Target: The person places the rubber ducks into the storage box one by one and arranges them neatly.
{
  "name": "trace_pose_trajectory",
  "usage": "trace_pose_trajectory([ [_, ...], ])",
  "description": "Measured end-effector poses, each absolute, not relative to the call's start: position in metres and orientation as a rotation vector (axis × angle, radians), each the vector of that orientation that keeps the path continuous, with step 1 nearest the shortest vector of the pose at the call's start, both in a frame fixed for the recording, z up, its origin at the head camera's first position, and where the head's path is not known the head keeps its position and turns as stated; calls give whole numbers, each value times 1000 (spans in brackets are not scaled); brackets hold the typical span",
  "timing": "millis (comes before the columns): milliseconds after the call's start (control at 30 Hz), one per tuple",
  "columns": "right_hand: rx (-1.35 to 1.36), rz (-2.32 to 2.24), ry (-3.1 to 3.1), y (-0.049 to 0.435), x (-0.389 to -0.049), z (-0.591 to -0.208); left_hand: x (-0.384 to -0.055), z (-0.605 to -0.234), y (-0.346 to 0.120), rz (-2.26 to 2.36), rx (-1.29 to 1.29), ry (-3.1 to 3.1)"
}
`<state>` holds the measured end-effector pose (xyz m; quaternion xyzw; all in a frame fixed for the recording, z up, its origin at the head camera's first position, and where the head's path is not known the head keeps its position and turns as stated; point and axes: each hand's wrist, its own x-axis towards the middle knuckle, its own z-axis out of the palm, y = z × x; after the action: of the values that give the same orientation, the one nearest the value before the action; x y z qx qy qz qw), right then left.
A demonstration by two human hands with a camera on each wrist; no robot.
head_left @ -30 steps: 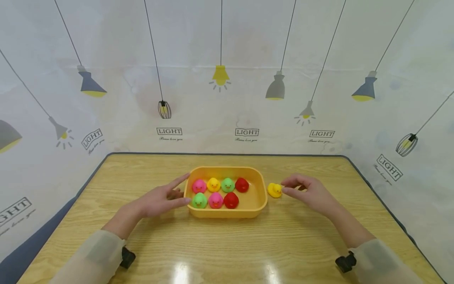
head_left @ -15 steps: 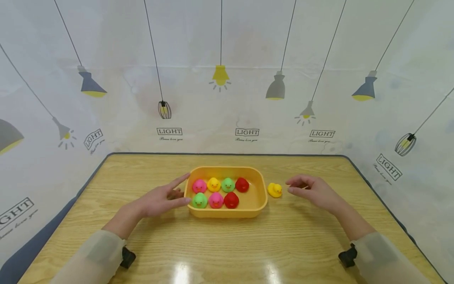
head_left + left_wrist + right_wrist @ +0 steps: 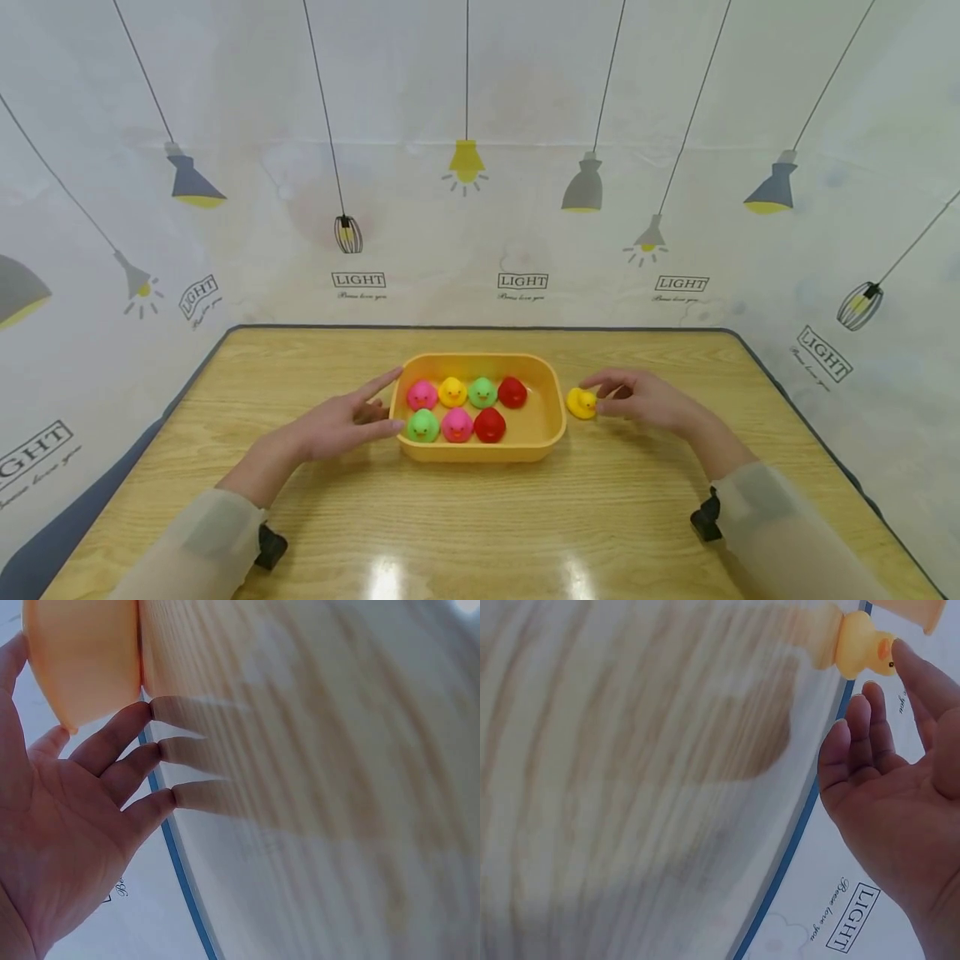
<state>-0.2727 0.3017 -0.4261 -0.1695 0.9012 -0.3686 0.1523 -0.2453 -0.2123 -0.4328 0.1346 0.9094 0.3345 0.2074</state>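
Note:
My left hand [image 3: 339, 425] rests at the left end of a yellow plastic tub [image 3: 480, 452], thumb and index finger spread apart against its edge. In the left wrist view, the other fingers [image 3: 129, 766] of that hand reach down to the tabletop. Just right of the tub a yellow rubber duck [image 3: 581, 403] sits upright on the table. My right hand [image 3: 645, 402] is at this duck, its thumb at the head and index finger above and behind it. In the right wrist view, the thumb meets the duck's face [image 3: 886, 652]; the index fingertip is hidden.
Two rows of rubber ducks stand inside the tub: pink [image 3: 422, 395], yellow [image 3: 452, 392], green [image 3: 482, 392] and red [image 3: 512, 392] ones among them. Bare wood [image 3: 480, 517] lies in front of the tub. A lamp-printed sheet [image 3: 420, 167] surrounds the table.
My right hand drew back to the right from the yellow duck, then came in again over it. Duck and tub have kept their places, and my left hand has stayed still.

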Motion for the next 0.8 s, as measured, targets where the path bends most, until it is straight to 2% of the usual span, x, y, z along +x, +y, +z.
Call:
trace_pose_trajectory([
  [800,-345,-1074,2610,292,-278,-435,-245,-432,-215,948,412,2531],
])
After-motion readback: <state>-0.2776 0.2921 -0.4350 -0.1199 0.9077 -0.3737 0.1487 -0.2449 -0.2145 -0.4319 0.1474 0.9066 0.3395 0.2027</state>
